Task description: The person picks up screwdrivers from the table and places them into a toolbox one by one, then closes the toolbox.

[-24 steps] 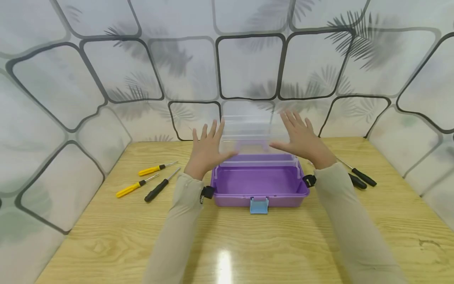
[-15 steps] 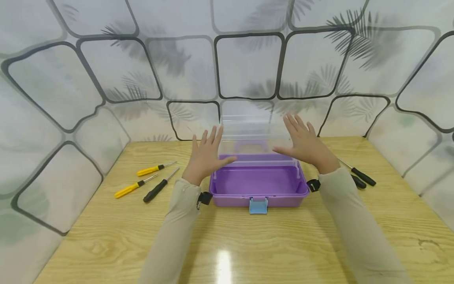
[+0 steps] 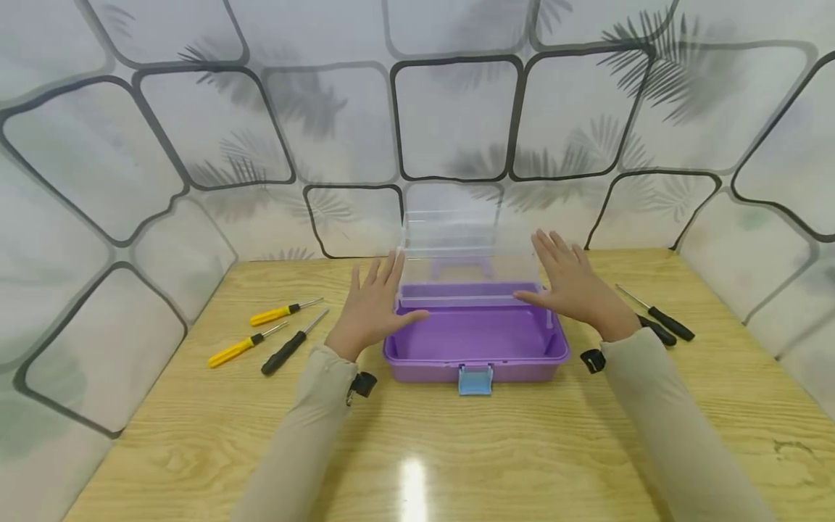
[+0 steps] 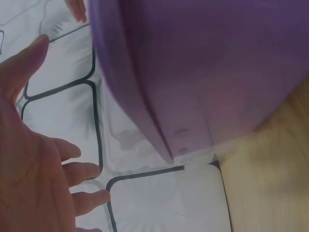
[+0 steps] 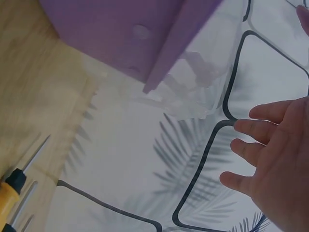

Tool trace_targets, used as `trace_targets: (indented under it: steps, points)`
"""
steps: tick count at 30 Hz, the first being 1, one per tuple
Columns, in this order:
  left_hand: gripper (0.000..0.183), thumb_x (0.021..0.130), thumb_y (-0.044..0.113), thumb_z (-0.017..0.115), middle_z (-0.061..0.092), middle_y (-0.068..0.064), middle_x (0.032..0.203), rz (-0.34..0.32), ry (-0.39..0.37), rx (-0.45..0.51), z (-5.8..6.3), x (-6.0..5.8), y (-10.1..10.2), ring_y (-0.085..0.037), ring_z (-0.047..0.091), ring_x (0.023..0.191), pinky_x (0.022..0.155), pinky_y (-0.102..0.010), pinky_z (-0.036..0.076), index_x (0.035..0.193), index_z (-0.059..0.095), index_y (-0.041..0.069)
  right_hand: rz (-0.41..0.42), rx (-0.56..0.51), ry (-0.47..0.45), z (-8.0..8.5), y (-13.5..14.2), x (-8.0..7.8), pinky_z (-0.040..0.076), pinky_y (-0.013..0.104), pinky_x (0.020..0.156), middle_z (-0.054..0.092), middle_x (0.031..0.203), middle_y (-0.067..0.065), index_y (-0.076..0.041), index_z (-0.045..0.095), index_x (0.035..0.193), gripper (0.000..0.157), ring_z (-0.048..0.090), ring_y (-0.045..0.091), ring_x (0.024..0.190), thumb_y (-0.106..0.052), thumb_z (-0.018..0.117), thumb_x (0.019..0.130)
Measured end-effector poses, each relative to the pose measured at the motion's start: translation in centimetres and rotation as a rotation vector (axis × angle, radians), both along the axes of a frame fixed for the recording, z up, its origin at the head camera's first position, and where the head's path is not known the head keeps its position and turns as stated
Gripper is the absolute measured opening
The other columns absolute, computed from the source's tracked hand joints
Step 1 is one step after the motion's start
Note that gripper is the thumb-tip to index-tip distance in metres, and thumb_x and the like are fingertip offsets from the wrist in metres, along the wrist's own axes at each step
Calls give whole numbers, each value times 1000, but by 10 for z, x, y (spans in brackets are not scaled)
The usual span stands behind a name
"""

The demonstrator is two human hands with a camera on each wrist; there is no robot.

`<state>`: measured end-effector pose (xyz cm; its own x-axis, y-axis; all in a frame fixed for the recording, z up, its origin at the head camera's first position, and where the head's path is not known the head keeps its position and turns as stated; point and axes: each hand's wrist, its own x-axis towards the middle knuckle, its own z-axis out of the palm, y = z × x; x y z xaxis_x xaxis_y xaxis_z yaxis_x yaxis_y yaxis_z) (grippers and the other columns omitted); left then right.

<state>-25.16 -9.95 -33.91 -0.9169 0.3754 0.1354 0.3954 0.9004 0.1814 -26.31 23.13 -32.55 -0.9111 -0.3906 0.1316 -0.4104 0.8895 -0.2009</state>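
Observation:
A purple toolbox [image 3: 476, 371] sits on the table, its clear lid [image 3: 450, 232] raised at the back and its blue latch [image 3: 475, 380] hanging down in front. No contents show inside it. My left hand [image 3: 370, 312] hovers over the box's left end, fingers straight and spread, thumb pointing inward. Over the right end, my right hand [image 3: 577, 290] is held the same way, palm turned inward. Neither hand holds anything. Both wrist views show the box's purple side wall [image 4: 217, 72] beside the spread fingers.
Left of the box lie two yellow-handled screwdrivers [image 3: 238, 351] and a black-handled screwdriver [image 3: 285, 351]. At the right are black-handled screwdrivers [image 3: 672, 323], partly behind my right forearm. The right wrist view shows a yellow-handled screwdriver [image 5: 9, 191]. A patterned cloth wall [image 3: 457, 123] encloses the table.
Both hands have come down and drawn apart, the left one moving left and the right one moving right. The toolbox and screwdrivers have stayed in place.

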Motion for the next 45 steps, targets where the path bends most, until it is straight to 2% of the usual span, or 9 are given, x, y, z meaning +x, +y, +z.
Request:
trace_targets:
  steps: [5,9,18,26,32,36,45]
  points:
    - [106,81,69,52,7,-9,159,-7,-7,-2,-9,2,-5,-34,9,146,116,-58,-4,152,0,10,7,6,-17,-7,6,7,-3,60,115,1,157,22,-1,-1,150,105,-2,40,145,-64,52,85]
    - [106,81,68,52,9,-10,159,1,-17,8,-15,5,-9,-34,9,146,116,-58,-4,152,2,9,12,22,-8,-12,10,11,-1,62,114,2,157,22,1,0,150,104,0,40,145,-61,53,86]
    - [104,82,67,54,8,-10,158,10,-64,-17,-26,10,-15,-35,9,146,116,-58,-1,151,5,7,12,13,-22,-26,21,20,2,63,113,4,157,23,0,0,150,103,4,41,144,-57,56,86]
    - [104,82,69,52,10,-12,158,-9,-57,-26,-35,14,-19,-36,14,145,116,-59,5,151,10,4,21,22,-19,-39,27,24,4,63,113,8,157,23,1,6,150,99,6,41,144,-56,56,86]
    - [103,82,67,52,11,-12,157,-26,-73,-18,-42,17,-21,-37,16,144,116,-59,7,151,8,4,25,25,-72,-43,27,28,2,63,113,7,156,23,0,8,150,97,4,41,144,-57,54,87]
    - [103,83,67,52,10,-13,157,-33,-99,-14,-44,19,-22,-37,14,144,116,-59,6,151,7,4,22,47,-91,-45,28,30,3,63,113,8,156,24,0,9,150,96,5,42,144,-58,53,88]
    - [101,84,65,51,9,-13,157,-48,-131,-2,-45,21,-22,-37,13,145,116,-59,4,151,6,4,29,63,-65,-52,30,31,5,65,112,14,154,26,3,14,149,93,10,44,142,-55,54,88]
